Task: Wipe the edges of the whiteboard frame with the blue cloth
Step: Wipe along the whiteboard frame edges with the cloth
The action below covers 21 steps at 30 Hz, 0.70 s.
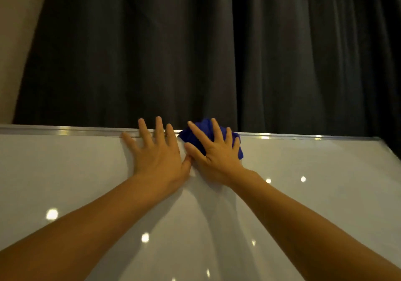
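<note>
The whiteboard (86, 183) fills the lower half of the view, and its silver top frame edge (65, 130) runs across from left to right. A bunched blue cloth (205, 129) lies over that top edge near the middle. My right hand (213, 152) presses flat on the cloth with fingers spread, holding it against the frame. Just left of it, my left hand (156, 150) rests flat and open on the board, its fingertips reaching over the top edge. The thumbs of both hands nearly touch.
A dark pleated curtain (195, 53) hangs behind the board. A beige wall (15, 31) shows at the far left. The board's upper right corner (378, 138) is in view. Bright light spots reflect off the board's glossy surface.
</note>
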Each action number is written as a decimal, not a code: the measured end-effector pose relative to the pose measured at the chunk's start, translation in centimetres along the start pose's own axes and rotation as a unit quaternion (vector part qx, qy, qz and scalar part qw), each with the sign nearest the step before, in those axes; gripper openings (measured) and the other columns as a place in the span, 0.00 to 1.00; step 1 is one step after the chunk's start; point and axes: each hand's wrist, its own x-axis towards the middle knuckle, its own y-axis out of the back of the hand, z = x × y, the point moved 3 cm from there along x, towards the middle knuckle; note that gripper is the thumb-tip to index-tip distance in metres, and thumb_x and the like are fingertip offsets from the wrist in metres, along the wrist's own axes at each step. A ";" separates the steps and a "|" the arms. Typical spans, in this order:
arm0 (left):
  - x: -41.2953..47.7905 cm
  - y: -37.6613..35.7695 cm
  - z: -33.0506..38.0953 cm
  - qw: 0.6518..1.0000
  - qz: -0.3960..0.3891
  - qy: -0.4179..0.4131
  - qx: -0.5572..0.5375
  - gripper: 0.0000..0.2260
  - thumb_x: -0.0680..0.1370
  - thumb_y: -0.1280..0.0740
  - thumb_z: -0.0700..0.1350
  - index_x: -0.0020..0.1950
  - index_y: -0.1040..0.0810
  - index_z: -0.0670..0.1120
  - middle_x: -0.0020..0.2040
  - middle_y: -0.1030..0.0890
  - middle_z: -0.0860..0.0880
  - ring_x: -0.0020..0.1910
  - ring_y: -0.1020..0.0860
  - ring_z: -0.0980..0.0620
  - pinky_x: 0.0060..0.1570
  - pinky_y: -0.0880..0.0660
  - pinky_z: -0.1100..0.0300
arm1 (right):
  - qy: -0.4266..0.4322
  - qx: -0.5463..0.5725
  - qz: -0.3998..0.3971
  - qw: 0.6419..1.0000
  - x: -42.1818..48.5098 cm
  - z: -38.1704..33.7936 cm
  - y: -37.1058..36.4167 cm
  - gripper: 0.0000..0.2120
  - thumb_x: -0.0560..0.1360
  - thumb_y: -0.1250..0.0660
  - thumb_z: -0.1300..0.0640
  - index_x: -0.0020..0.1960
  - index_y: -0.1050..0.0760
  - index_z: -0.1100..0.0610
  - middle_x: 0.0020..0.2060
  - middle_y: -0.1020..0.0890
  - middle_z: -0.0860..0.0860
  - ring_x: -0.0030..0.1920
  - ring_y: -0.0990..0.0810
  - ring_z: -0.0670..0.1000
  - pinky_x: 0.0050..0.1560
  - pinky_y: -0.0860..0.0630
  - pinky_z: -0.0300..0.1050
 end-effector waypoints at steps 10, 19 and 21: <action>0.5 -3.0 6.2 0.999 -0.049 0.000 -0.008 0.49 0.62 0.74 0.76 0.78 0.65 0.53 0.79 0.64 0.41 0.75 0.64 0.30 0.68 0.58 0.26 | -0.128 -0.038 0.011 0.991 0.4 18.6 3.1 0.34 0.71 0.62 0.24 0.76 0.57 0.29 0.81 0.60 0.47 0.79 0.64 0.61 0.75 0.63 0.70; 1.8 -4.2 18.4 0.995 -0.052 0.089 -0.002 0.50 0.63 0.64 0.79 0.78 0.68 0.52 0.79 0.66 0.42 0.76 0.64 0.31 0.69 0.56 0.27 | 0.103 -0.064 0.044 0.992 1.6 29.7 5.2 0.29 0.74 0.56 0.25 0.73 0.55 0.24 0.81 0.57 0.43 0.80 0.62 0.60 0.74 0.63 0.69; 1.7 -4.8 21.9 0.996 -0.051 0.068 0.003 0.48 0.64 0.64 0.79 0.77 0.68 0.54 0.79 0.67 0.43 0.76 0.64 0.32 0.69 0.58 0.27 | -0.008 -0.028 0.030 0.999 3.2 36.1 7.3 0.29 0.74 0.55 0.25 0.75 0.52 0.26 0.81 0.56 0.43 0.80 0.62 0.61 0.74 0.61 0.71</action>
